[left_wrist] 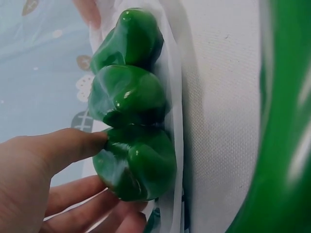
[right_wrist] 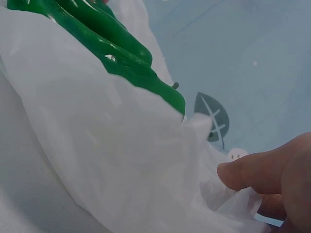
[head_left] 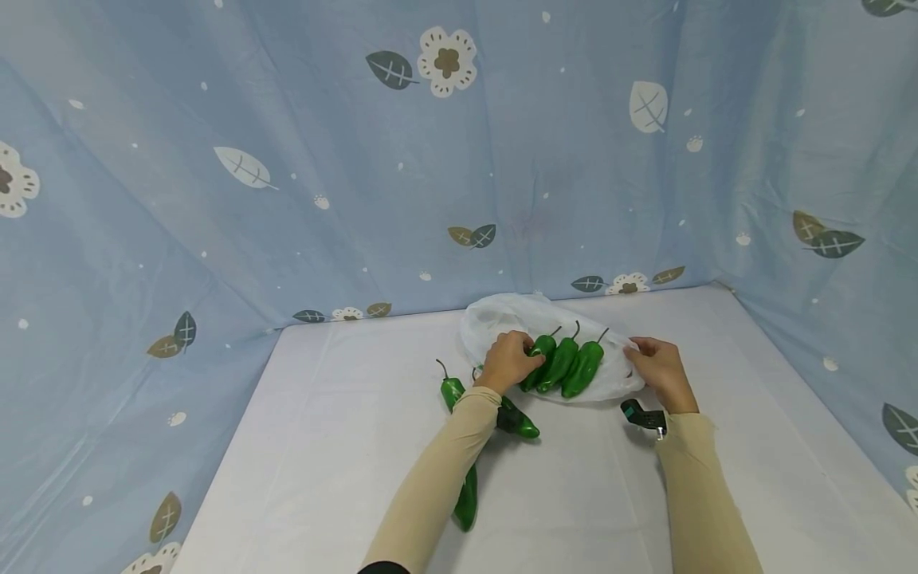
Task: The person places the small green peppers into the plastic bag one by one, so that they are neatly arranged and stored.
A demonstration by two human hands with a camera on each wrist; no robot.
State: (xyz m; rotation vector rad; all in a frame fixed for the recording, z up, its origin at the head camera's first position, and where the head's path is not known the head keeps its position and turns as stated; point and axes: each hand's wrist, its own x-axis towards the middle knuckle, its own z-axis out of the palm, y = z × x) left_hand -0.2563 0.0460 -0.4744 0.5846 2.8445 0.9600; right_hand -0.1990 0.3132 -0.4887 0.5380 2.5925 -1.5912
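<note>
Three green chili peppers lie side by side on a white plastic bag point(head_left: 495, 312), stems pointing away. My left hand point(head_left: 511, 360) pinches the leftmost pepper point(head_left: 543, 347); in the left wrist view the thumb and fingers of the left hand point(left_wrist: 68, 165) sit on either side of that pepper's blunt end point(left_wrist: 141, 162). Beside it are the middle pepper point(head_left: 558, 367) and the right pepper point(head_left: 584, 371). At the bag's right edge, my right hand point(head_left: 665, 373) grips the plastic. The right wrist view shows the thumb of the right hand point(right_wrist: 272, 170) pressing gathered bag film point(right_wrist: 121, 160).
More green peppers lie on the white tabletop point(head_left: 344, 446) around the left forearm: one long pepper point(head_left: 467, 498) nearer, another point(head_left: 518, 422) right of the sleeve. A small black camera point(head_left: 643, 417) juts from the right wrist. A blue patterned curtain point(head_left: 344, 175) surrounds the table.
</note>
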